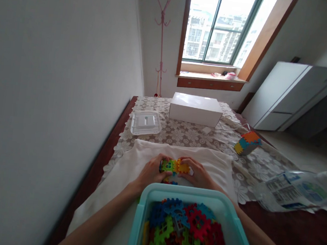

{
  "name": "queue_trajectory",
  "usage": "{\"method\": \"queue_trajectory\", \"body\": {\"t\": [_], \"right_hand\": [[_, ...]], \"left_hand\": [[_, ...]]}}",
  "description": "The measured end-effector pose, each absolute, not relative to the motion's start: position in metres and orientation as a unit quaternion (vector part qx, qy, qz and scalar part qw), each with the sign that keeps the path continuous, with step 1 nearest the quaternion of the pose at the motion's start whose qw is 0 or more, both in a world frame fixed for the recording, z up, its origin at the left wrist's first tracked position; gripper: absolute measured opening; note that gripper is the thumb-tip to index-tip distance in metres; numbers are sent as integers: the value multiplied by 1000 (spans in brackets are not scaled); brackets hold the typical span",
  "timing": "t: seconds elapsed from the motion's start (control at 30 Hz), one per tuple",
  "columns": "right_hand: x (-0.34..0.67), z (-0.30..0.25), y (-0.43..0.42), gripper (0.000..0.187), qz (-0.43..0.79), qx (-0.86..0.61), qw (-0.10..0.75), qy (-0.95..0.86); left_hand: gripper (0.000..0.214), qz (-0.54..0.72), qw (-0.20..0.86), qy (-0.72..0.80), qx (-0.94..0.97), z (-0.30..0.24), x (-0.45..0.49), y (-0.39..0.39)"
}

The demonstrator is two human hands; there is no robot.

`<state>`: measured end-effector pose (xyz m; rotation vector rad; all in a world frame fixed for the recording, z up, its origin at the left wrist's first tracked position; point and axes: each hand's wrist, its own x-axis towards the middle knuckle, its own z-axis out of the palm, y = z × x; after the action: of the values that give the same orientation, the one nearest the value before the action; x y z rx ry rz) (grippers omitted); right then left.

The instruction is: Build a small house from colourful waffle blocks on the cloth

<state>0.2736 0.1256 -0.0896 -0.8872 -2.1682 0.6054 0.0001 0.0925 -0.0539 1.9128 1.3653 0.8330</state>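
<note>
Just beyond the bin, my left hand (154, 172) is closed on a green interlocking block (169, 165) with a small window shape in it. My right hand (197, 172) grips a yellow-orange interlocking block (183, 166). The two blocks meet edge to edge between my hands; whether their teeth are locked cannot be made out. Under them, partly hidden by the bin's rim, lie a few red and blue pieces (170, 181). Between my forearms stands a light teal bin (187, 190), holding several red, blue, green and yellow toothed pieces (183, 230).
A white cloth (217, 163) covers the near table over a lace tablecloth (185, 134). Farther off are a clear plastic lid (146, 123) and a white box (195, 110). To the right sit an assembled block cube (247, 143) and a large plastic bottle (296, 191) on its side.
</note>
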Motion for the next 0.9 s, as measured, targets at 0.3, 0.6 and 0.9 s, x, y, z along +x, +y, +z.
{"method": "queue_trajectory", "body": {"t": [0.3, 0.6, 0.9], "right_hand": [[313, -91, 152, 28, 213, -343, 304, -863], [306, -93, 147, 27, 239, -330, 319, -856], [305, -101, 149, 24, 236, -327, 359, -842]], "left_hand": [[36, 314, 301, 528, 729, -51, 2, 94], [36, 301, 293, 549, 723, -52, 0, 94], [43, 313, 295, 525, 734, -55, -2, 96]]}}
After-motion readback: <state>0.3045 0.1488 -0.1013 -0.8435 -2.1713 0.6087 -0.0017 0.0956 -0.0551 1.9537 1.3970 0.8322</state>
